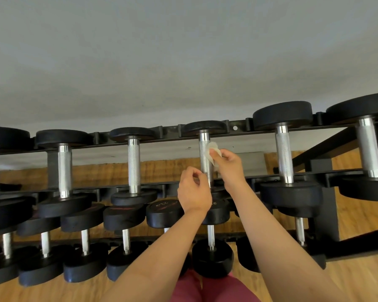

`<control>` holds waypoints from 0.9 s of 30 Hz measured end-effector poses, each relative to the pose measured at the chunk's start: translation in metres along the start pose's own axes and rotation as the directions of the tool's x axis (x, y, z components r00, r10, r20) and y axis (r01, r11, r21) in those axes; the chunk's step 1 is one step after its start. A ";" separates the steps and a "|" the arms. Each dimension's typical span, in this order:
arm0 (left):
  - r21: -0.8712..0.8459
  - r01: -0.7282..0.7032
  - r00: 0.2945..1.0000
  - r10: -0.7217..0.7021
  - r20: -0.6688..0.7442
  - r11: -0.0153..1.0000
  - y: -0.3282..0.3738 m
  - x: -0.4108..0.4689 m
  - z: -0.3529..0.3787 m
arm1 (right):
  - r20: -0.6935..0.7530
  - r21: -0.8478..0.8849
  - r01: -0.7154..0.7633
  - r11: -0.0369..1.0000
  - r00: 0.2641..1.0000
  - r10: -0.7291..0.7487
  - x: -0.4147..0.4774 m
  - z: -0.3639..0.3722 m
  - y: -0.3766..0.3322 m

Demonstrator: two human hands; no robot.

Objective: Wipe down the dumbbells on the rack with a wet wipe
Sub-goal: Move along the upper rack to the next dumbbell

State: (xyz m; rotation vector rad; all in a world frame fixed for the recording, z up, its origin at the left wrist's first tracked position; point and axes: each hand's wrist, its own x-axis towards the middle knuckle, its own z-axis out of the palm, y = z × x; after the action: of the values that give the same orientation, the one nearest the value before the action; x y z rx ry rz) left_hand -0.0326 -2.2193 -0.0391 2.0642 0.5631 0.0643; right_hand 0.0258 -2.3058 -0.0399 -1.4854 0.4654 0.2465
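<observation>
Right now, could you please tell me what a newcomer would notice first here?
The right hand holds a white wipe against the metal handle of a dumbbell in the middle of the upper rack row. The left hand sits just below, curled beside that handle. More dumbbells sit lower down.

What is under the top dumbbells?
A lower row of smaller dumbbells, then wooden floor. The left hand and arm hide part of that row.

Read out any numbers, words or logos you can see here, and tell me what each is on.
"12.5", upside down, on the end face of a lower-row dumbbell beside the left hand.
Red logo on the dumbbell end to its left: too blurred to read.
Print on the dumbbell behind the left hand: mostly hidden.
</observation>
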 end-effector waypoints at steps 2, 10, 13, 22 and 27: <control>0.000 0.000 1.000 0.000 0.002 1.000 -0.002 0.000 0.000 | 0.065 -0.022 0.007 1.000 0.998 -0.005 0.001 0.004 -0.004; -0.001 -0.008 1.000 0.008 0.011 1.000 -0.002 0.000 0.001 | -0.012 0.029 0.028 0.999 1.000 -0.027 0.003 0.007 -0.003; -0.008 -0.006 1.000 0.006 0.007 1.000 -0.002 0.001 0.000 | 0.004 -0.019 0.049 0.999 0.999 -0.049 0.006 0.011 -0.008; 0.010 -0.020 1.000 0.020 0.010 1.000 -0.001 0.001 -0.001 | 0.164 -0.116 0.048 0.992 0.986 -0.028 -0.003 -0.014 0.004; 0.029 -0.022 1.000 0.022 0.007 0.999 -0.002 0.002 -0.001 | 0.119 -0.100 0.049 0.994 0.992 -0.037 -0.004 -0.015 0.007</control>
State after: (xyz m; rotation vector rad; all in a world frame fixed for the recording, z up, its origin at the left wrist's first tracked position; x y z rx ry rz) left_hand -0.0320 -2.2175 -0.0404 2.0984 0.5401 0.0618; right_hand 0.0169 -2.3197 -0.0448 -1.5706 0.3299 0.3258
